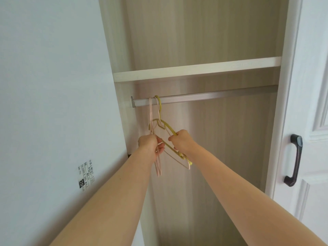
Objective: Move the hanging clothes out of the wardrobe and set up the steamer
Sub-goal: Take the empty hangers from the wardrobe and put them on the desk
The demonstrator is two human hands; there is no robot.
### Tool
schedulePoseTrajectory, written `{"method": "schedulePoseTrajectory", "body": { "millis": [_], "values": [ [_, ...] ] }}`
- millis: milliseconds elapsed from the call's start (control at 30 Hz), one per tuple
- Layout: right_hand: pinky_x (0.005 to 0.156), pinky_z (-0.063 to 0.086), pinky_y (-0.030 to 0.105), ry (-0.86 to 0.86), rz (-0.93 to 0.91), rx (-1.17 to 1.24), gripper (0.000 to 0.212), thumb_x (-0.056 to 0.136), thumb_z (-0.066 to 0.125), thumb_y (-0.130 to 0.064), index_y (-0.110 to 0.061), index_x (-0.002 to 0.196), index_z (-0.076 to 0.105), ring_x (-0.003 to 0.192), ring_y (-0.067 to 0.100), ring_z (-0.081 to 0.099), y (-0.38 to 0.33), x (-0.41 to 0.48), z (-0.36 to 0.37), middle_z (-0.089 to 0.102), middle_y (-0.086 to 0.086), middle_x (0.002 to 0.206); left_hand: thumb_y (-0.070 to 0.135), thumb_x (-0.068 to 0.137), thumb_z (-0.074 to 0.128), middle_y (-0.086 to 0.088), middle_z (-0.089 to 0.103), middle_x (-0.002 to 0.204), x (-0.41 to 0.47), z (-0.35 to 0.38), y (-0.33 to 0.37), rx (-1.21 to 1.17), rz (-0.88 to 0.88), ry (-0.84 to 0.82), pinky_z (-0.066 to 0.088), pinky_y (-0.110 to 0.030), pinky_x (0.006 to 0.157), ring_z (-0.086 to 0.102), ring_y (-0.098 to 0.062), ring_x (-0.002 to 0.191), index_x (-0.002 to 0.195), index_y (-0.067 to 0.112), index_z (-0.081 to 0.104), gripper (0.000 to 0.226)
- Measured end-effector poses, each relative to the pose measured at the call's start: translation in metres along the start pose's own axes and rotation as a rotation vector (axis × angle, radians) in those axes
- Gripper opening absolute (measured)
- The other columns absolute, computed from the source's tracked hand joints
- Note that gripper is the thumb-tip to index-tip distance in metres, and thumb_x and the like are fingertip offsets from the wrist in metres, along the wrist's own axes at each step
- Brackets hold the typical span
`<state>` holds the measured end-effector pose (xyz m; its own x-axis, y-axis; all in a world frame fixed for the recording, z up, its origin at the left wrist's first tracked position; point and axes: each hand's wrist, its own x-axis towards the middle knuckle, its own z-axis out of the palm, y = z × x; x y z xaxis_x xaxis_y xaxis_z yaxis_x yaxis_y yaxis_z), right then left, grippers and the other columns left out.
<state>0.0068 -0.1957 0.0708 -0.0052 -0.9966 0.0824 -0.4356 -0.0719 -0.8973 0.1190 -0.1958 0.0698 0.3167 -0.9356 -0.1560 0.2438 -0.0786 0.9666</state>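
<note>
1. The left hand (148,142) is curling its fingers round the pink hangers (150,112).
2. The right hand (182,142) is gripping the lower arm of the yellow hanger (169,129), fingers closed around it.
3. All the hangers' hooks are hanging on the metal rail (213,95), near its left end.
4. The rail is running under a shelf (195,70) inside the wardrobe (230,139).
5. A white door with a dark handle (293,159) is standing to the right.

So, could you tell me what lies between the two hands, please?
The yellow hanger crosses the gap between left hand and right hand, head view.
</note>
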Motion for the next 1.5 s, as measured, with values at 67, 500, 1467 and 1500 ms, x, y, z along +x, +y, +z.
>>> {"method": "schedulePoseTrajectory", "body": {
  "millis": [67,500,1467,1500],
  "values": [
    [0.053,0.038,0.028,0.001,0.008,0.011,0.026,0.091,0.045,-0.015,-0.001,0.110,0.057,0.064,0.021,0.049,-0.002,-0.004,-0.003,0.049,0.007,0.075,0.005,0.095,0.042,-0.011,0.059,0.070,-0.001,0.000,0.000,-0.079,-0.028,-0.023,0.051,-0.027,0.049,0.053,-0.019,0.051,0.089,0.001,0.054,0.014],
    [0.067,0.047,0.032,0.146,-0.031,0.110,0.025,0.089,0.047,-0.009,0.001,0.108,0.059,0.084,0.026,0.057,-0.025,-0.023,-0.016,0.063,0.018,0.107,-0.002,0.094,0.031,-0.006,0.049,0.063,-0.036,0.007,0.030,-0.262,-0.062,-0.078,0.035,-0.013,0.035,0.036,-0.010,0.038,0.081,0.002,0.057,0.029],
    [0.046,0.032,0.018,0.340,0.291,0.022,0.019,0.098,0.044,-0.020,-0.009,0.088,0.056,0.055,0.010,0.044,0.103,-0.407,0.030,0.049,-0.001,0.067,0.014,0.100,0.043,-0.003,0.049,0.069,-0.313,-0.137,-0.183,-0.023,-0.201,-0.247,0.029,-0.018,0.039,0.035,-0.007,0.046,0.099,0.010,0.062,0.019],
    [0.048,0.034,0.019,0.348,0.300,0.013,0.021,0.098,0.044,-0.020,-0.007,0.091,0.058,0.057,0.011,0.045,0.105,-0.423,0.037,0.051,0.000,0.069,0.013,0.100,0.043,-0.003,0.049,0.069,-0.323,-0.146,-0.187,-0.015,-0.210,-0.262,0.029,-0.018,0.038,0.035,-0.007,0.046,0.099,0.009,0.062,0.019]
  ]
}}
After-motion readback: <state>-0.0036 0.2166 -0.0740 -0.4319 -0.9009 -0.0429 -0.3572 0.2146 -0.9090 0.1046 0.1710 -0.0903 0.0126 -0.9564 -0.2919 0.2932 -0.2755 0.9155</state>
